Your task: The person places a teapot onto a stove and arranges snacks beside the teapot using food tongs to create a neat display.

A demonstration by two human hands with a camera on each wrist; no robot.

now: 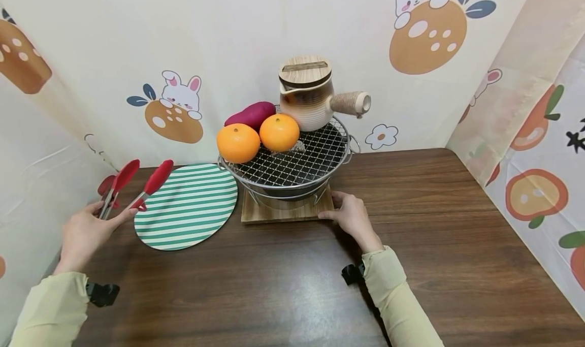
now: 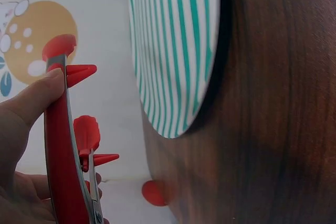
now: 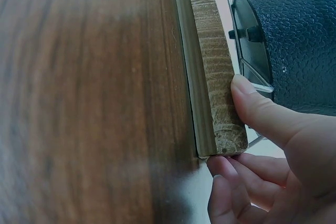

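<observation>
Red-and-steel tongs [image 1: 157, 178] are held between the thumb and fingers of my left hand [image 1: 87, 233], their red tips spread apart and raised over the table's left side. The left wrist view shows the thumb on one red arm of the tongs [image 2: 63, 150]. At the middle, my right hand [image 1: 354, 216] grips the right edge of a square wooden board [image 1: 283, 215], thumb on top and fingers at its side and underneath. A black stove [image 3: 299, 40] in a wire stand rests on that board. Over the stove lies a round wire grill [image 1: 297, 166].
On the grill are two oranges [image 1: 237, 143], a purple sweet potato [image 1: 252, 115] and a side-handled teapot [image 1: 306, 103] with a wooden lid. A green-striped round mat [image 1: 187, 210] lies left of the board. Patterned cloth walls [image 1: 256, 32] border the wooden table [image 1: 274, 286].
</observation>
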